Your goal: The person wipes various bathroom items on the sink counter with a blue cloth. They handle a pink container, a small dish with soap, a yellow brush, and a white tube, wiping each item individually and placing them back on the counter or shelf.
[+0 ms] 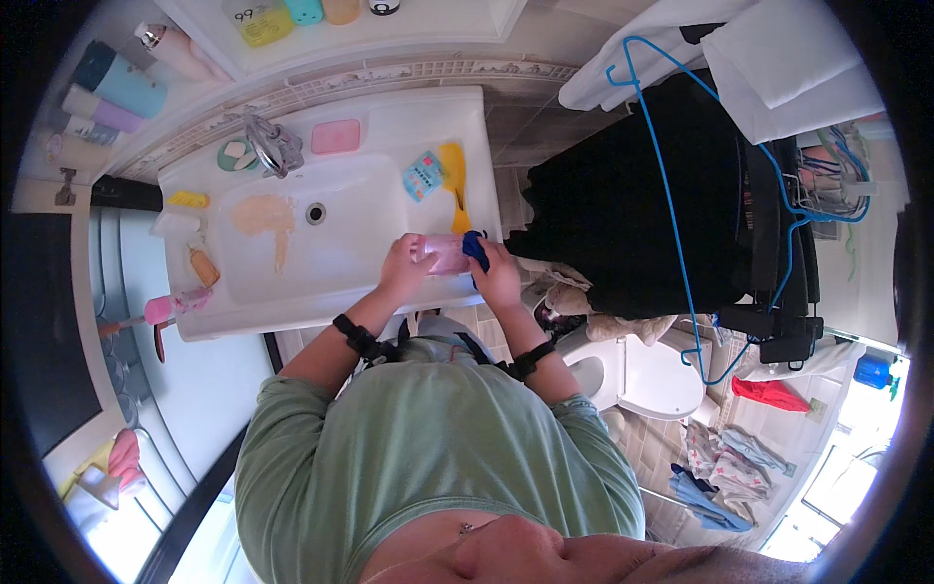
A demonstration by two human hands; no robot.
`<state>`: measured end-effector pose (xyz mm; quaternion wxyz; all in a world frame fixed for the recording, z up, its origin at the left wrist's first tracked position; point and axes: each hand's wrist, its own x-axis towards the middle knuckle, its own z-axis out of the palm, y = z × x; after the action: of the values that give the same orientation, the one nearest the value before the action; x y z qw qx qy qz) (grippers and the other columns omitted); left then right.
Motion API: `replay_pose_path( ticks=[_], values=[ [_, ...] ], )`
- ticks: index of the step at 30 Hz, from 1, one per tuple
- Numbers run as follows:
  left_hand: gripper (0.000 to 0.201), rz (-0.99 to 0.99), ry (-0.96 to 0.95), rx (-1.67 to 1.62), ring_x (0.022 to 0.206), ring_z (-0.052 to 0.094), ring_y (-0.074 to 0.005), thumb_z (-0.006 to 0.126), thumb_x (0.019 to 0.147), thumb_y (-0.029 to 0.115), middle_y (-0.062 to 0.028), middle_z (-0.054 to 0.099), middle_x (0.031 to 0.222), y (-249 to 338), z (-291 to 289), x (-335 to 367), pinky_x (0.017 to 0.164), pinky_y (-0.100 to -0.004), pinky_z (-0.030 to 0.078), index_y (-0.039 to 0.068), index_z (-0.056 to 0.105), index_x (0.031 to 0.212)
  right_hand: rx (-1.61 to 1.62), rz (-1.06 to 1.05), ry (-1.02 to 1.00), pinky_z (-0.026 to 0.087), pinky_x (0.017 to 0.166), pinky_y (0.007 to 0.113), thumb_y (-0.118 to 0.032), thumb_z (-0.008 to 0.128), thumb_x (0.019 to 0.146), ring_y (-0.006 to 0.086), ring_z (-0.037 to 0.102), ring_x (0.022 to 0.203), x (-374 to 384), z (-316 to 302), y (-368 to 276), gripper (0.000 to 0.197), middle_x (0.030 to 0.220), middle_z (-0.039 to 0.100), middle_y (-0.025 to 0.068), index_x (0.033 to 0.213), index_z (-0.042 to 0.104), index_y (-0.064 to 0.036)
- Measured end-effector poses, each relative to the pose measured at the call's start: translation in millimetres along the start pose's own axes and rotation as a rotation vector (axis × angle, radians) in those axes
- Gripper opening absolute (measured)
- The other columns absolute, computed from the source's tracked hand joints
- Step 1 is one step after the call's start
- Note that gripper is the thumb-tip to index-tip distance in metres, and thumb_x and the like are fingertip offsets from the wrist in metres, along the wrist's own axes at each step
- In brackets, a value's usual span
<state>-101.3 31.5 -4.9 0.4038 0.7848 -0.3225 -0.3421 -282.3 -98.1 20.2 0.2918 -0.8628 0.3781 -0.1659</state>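
Over the front right edge of the white washbasin, a pink see-through cup lies on its side between my hands. My left hand is closed round the cup's left end. A dark blue cloth is bunched in my right hand, pressed against the cup's right end. Just beyond the cup, on the basin's right ledge, lie a yellow brush-like tool and a light blue packet. Whether the cloth reaches inside the cup cannot be made out.
A chrome tap, a pink soap dish and a drain are ahead. Tan liquid spreads on the basin's left side, near an amber bottle. Black clothes and a blue hanger hang right, above a toilet.
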Motion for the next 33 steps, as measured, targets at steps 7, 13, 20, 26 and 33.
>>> replay_pose_path(
  ticks=[7,13,20,26,33],
  values=[
    [0.040,-0.355,-0.438,-1.144,0.119,0.063,-0.0290,0.057,0.105,0.028,-0.0141,0.059,0.134,50.2,-37.5,-4.7,0.100,-0.0489,0.052,0.006,0.048,0.137,0.091,-0.044,0.200,0.054,0.088,0.045,-0.012,0.071,0.082,0.0387,0.065,0.102,18.7,-33.2,-26.2,0.038,0.111,0.068,0.0178,0.119,0.068,-0.0060],
    [0.049,-0.252,-0.529,-1.263,0.126,0.057,-0.0250,0.046,0.108,0.041,-0.0113,0.059,0.136,65.8,-41.1,11.4,0.108,-0.0429,0.047,0.007,0.046,0.144,-0.038,-0.166,0.149,0.053,0.089,0.046,-0.008,0.068,0.076,0.0364,0.064,0.102,29.9,-29.6,-82.3,0.039,0.114,0.068,0.0154,0.115,0.071,-0.0085],
    [0.056,-0.383,-0.491,-1.425,0.122,0.060,-0.0241,0.048,0.105,0.052,-0.0121,0.059,0.138,67.6,-74.8,12.8,0.108,-0.0410,0.047,0.011,0.050,0.142,0.009,-0.458,0.003,0.053,0.089,0.045,-0.009,0.071,0.072,0.0332,0.063,0.102,25.1,-25.7,-152.7,0.038,0.114,0.068,0.0123,0.110,0.072,-0.0105],
    [0.055,-0.261,-0.354,-1.165,0.123,0.061,-0.0261,0.054,0.104,0.046,-0.0116,0.060,0.139,75.0,-121.0,16.2,0.104,-0.0396,0.049,0.013,0.047,0.147,0.342,-0.331,-0.160,0.052,0.095,0.045,0.000,0.063,0.077,0.0388,0.065,0.108,20.5,-66.2,-142.4,0.039,0.113,0.069,0.0173,0.115,0.071,-0.0062],
    [0.058,-0.325,-0.602,-1.404,0.133,0.053,-0.0247,0.046,0.103,0.056,-0.0061,0.057,0.141,78.0,-108.0,8.4,0.109,-0.0469,0.043,0.018,0.045,0.147,-0.010,-0.380,0.153,0.052,0.092,0.047,-0.004,0.069,0.073,0.0376,0.063,0.101,63.6,-36.5,-161.7,0.041,0.119,0.068,0.0161,0.114,0.071,-0.0069]
  ],
)
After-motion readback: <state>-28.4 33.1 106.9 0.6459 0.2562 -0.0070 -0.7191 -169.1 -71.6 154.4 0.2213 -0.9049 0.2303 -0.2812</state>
